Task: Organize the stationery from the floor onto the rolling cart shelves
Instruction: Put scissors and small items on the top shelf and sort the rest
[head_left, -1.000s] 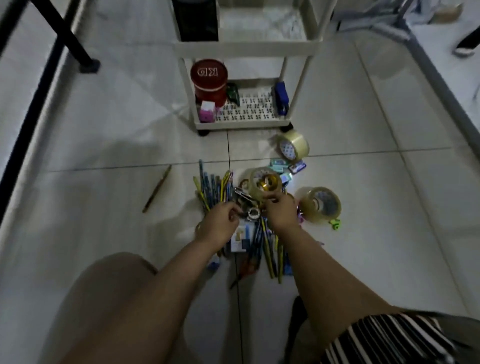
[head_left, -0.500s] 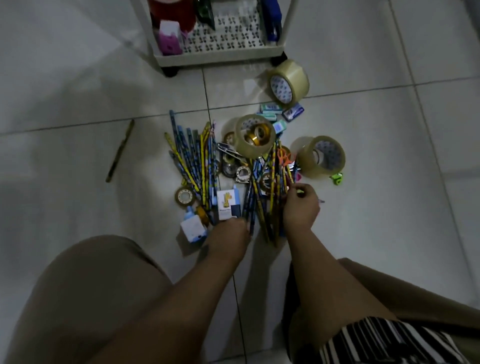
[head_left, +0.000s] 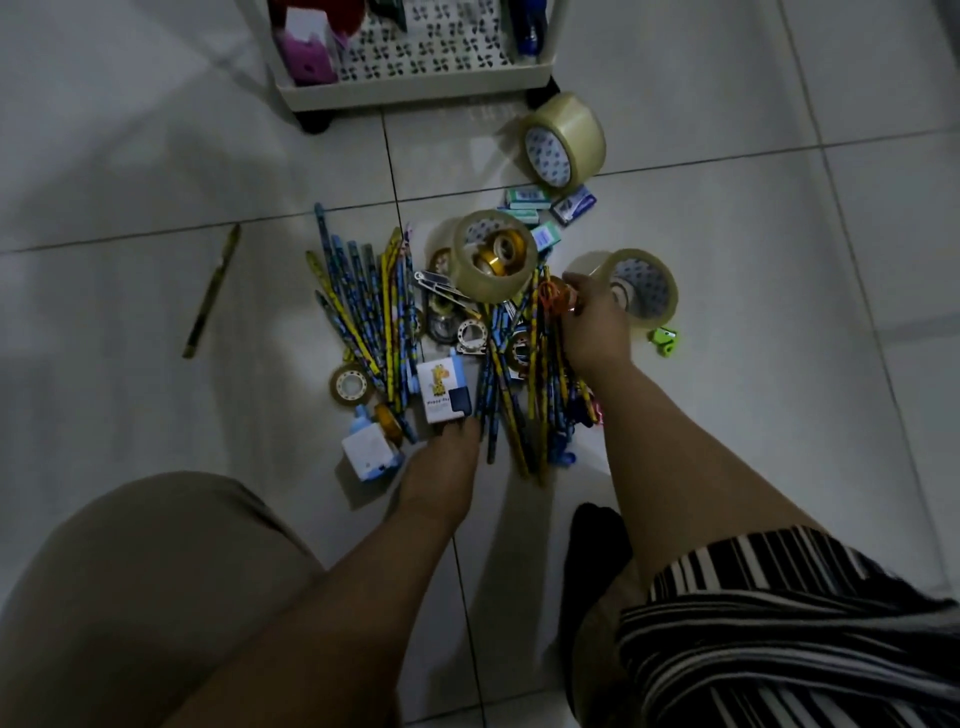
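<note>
Right hand (head_left: 592, 332) reaches into the pile on the floor (head_left: 727, 415), fingers curled round the orange scissors (head_left: 553, 299) handle at the top of the right pencil bunch (head_left: 524, 395). Grip looks closed on the handle, though how firmly is unclear. Left hand (head_left: 441, 467) sits at the near end of the pile, fingertips touching the near edge of the giraffe box (head_left: 441, 392) and the pencil ends; whether it pinches anything, cannot tell.

Just beyond the right hand's fingers: a tape roll (head_left: 641, 288) lying tilted, partly hidden by the hand. Right of that hand, near the wrist side: small green sharpener (head_left: 664, 340). Left of the scissors grip, touching the pencils: a big tape roll (head_left: 493, 254) with small gold rolls inside it. Farther beyond the grip: staple boxes (head_left: 545, 200), then a third tape roll (head_left: 563, 140) on its edge, just beside the cart (head_left: 415, 93) wheel.

Left of the left hand: white glue bottle (head_left: 366, 447), small tape roll (head_left: 349, 384), left pencil bunch (head_left: 363, 306). Well apart on the far left: a lone pencil (head_left: 210, 291).

Cart bottom shelf holds a pink box (head_left: 306, 65) and a blue item (head_left: 530, 26).
</note>
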